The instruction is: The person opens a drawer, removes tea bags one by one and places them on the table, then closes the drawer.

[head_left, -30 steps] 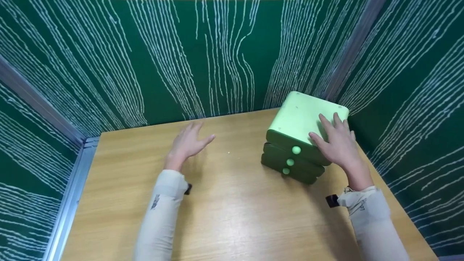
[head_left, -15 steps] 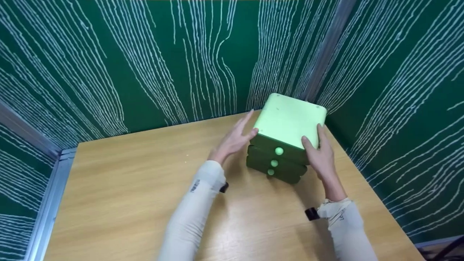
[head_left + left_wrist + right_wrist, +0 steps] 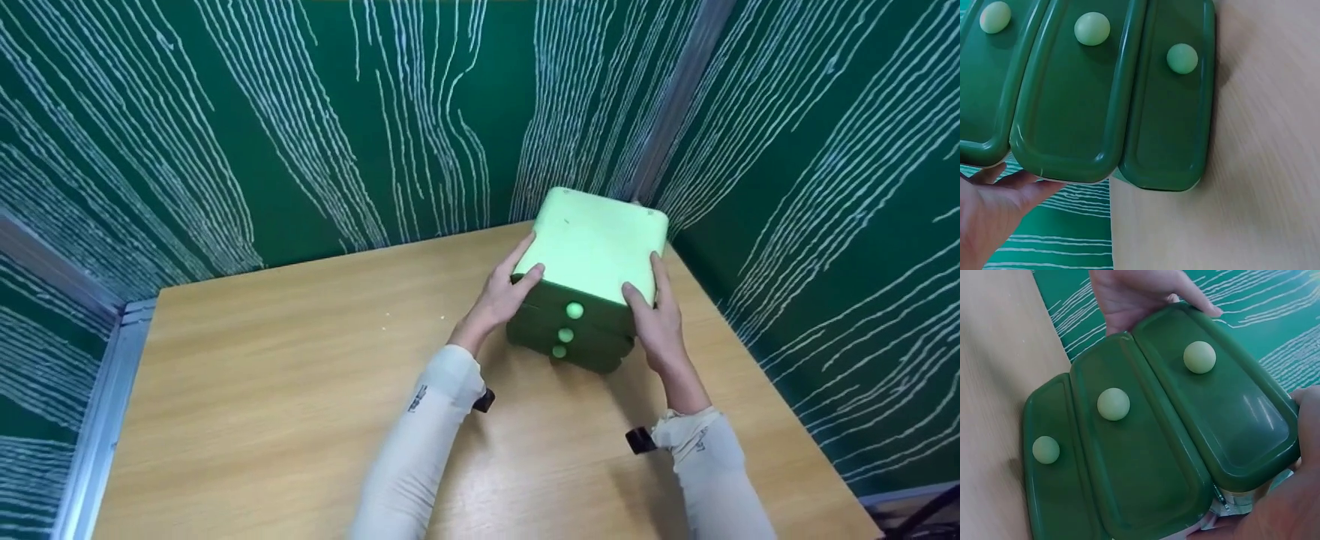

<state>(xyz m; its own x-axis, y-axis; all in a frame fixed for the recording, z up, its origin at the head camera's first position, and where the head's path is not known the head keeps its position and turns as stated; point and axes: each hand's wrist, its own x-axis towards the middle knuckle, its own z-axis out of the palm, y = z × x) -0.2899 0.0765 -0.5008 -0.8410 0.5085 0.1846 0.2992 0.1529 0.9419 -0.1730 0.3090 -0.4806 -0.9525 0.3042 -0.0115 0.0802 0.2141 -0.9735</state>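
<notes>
A small drawer cabinet (image 3: pixel 600 236) with a light-green top and three dark-green drawers stands at the table's back right corner. Each drawer front carries a round pale-green knob (image 3: pixel 1092 29). My left hand (image 3: pixel 495 296) holds the cabinet's upper left side, thumb at the top's front edge. On the opposite side my right hand (image 3: pixel 660 324) grips it, thumb over the top edge. From the right wrist view, the top drawer (image 3: pixel 1224 405) lies between both hands, and all drawers look pushed in. Some fingertips are hidden behind the cabinet. Whether its base is off the table, I cannot tell.
The wooden table (image 3: pixel 285 390) stretches to the left and front, with a few tiny white specks on it. Green panels (image 3: pixel 427 142) with white wavy lines rise behind and on both sides. A metal post (image 3: pixel 679 105) stands behind the cabinet.
My left hand has come from over the table, rightward onto the cabinet's left side. The right hand has slid from its top to its right side. The head view has shifted right.
</notes>
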